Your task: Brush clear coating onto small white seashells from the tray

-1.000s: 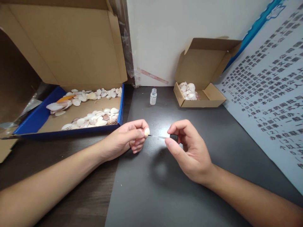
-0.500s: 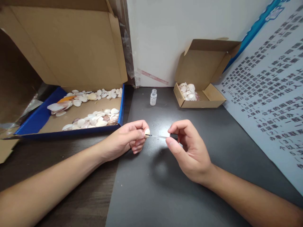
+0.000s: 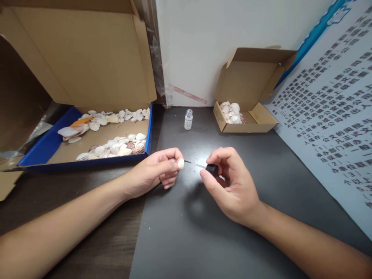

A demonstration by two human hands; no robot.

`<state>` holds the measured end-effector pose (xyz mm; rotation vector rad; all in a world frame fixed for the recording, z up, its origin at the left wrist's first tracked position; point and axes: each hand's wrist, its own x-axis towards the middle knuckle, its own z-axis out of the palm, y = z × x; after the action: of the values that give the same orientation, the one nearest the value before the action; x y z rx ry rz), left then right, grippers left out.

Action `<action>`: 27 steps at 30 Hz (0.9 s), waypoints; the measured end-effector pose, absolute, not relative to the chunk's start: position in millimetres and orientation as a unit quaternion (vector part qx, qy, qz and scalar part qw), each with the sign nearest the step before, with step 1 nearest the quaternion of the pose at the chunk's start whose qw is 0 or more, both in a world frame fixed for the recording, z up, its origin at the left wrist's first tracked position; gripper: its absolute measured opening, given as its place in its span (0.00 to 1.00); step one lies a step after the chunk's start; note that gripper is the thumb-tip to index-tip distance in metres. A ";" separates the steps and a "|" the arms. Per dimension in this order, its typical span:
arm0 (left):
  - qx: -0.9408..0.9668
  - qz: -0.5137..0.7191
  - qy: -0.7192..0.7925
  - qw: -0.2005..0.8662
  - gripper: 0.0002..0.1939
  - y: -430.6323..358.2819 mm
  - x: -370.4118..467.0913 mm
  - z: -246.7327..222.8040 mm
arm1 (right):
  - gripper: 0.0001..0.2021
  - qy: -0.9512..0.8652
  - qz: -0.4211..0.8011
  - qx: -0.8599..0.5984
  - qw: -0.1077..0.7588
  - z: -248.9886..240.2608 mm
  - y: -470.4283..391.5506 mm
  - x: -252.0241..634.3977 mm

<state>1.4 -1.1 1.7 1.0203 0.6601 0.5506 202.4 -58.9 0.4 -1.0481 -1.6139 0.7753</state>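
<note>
Between its fingertips my left hand (image 3: 158, 168) pinches a small white shell (image 3: 181, 164). My right hand (image 3: 232, 186) grips the black cap (image 3: 212, 169) of a thin brush, whose clear stem and dark tip (image 3: 187, 161) point left at the shell. A small gap separates the tip from the shell. Beyond both hands, a small clear glass bottle (image 3: 188, 119) stands upright and uncapped on the dark grey mat (image 3: 180, 240).
At the left, a blue-edged open box (image 3: 149, 135) holds many shells. A smaller open cardboard box (image 3: 250, 128) with white shells sits at the back right. A large printed sheet (image 3: 328, 135) lies along the right side.
The brush tip has come off the shell and slightly away from it. More of the black cap shows in my right hand. My left hand holds nearly still.
</note>
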 end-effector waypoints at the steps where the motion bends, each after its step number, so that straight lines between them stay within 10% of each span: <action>1: 0.477 0.254 0.306 0.784 0.09 -1.1 1.4 1.5 | 0.10 -0.670 0.320 -0.435 0.509 0.3 -58.7 202.2; 27: 0.532 0.253 0.303 0.749 0.11 -3.9 3.8 1.8 | 0.07 -0.653 0.345 -0.448 0.505 1.6 -55.6 203.0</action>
<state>3.8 -3.9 1.8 1.1633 0.6632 0.5540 203.0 -55.6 1.6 -1.0803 -1.5750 0.8336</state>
